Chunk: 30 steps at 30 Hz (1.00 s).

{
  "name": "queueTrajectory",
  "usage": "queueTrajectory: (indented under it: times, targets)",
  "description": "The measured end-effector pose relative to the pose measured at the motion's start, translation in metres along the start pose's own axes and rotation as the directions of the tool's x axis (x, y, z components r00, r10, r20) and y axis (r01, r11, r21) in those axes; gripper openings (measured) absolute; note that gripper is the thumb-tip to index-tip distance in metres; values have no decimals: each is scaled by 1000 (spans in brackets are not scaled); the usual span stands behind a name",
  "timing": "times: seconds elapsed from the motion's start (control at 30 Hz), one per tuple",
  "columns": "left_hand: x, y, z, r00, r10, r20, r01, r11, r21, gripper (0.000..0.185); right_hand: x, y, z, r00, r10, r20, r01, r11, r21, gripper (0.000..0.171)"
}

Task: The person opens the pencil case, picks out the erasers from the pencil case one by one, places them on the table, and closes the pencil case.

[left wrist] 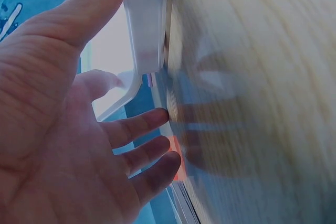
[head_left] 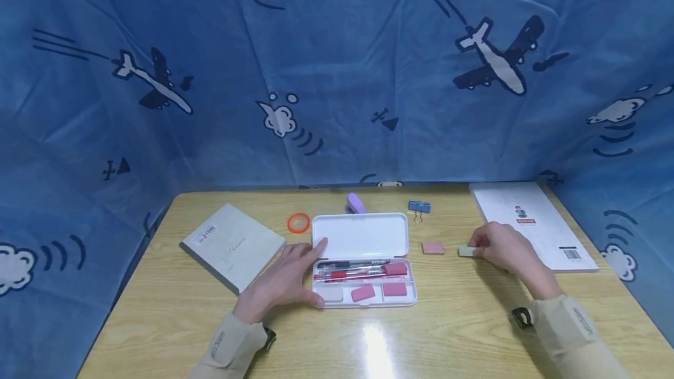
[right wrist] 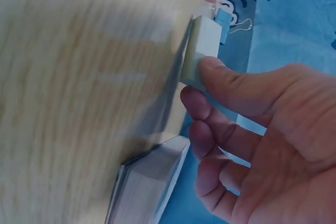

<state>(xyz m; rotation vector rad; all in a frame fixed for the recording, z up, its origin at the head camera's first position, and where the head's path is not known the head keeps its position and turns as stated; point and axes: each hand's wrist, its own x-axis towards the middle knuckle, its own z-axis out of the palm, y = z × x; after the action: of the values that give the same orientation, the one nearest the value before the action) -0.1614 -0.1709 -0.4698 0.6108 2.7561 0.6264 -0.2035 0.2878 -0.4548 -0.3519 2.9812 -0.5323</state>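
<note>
A person sits at a wooden worktop (head_left: pixel 453 332) hung round with blue cloth printed with aeroplanes (head_left: pixel 337 75). The left hand (head_left: pixel 286 279) lies spread beside the open white pencil case (head_left: pixel 363 262): its index fingertip touches the left edge of the raised lid, and its thumb rests against the near left corner of the tray. The left wrist view shows the fingers (left wrist: pixel 142 153) straight and parted, with the thumb laid along the white edge of the case.

The right hand (head_left: pixel 502 247) pinches a pale eraser (head_left: pixel 466 251) between thumb and forefinger; the eraser sits on the worktop to the right of the case, just right of a pink eraser (head_left: pixel 433 248) lying loose. In the right wrist view the thumb presses one face of the pale block (right wrist: pixel 202 51), the remaining fingers curled loosely below it.

Inside the tray lie pens (head_left: pixel 353 271) in black and red, with more pink erasers (head_left: pixel 379 290) along the near compartments. Far of the case are an orange tape ring (head_left: pixel 298 223), a purple stapler (head_left: pixel 356 203) and a blue binder clip (head_left: pixel 419 207). A grey notebook (head_left: pixel 233 245) lies to the left, a white booklet (head_left: pixel 534 224) to the right.
</note>
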Motion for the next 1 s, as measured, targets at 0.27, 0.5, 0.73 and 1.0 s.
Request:
queueTrajectory:
  times: [0.27,0.5,0.73,1.0]
  targets:
    - [0,0,0,1000,1,3,-1,1000,-3,123,4,3,2,999,26,26,-26,1000,-17,7]
    - [-1,-1,0,1000,-1,1,1,1000,-10,124,5,0,2,1000,11,23,-10,999,-40,6]
    - [0,-1,0,1000,-2,1,2,1000,-14,124,4,-3,2,1000,27,6,-26,999,-42,6]
    - [-1,-2,1,1000,1,-2,-1,1000,-7,124,6,-3,3,999,41,2,-41,998,-45,9]
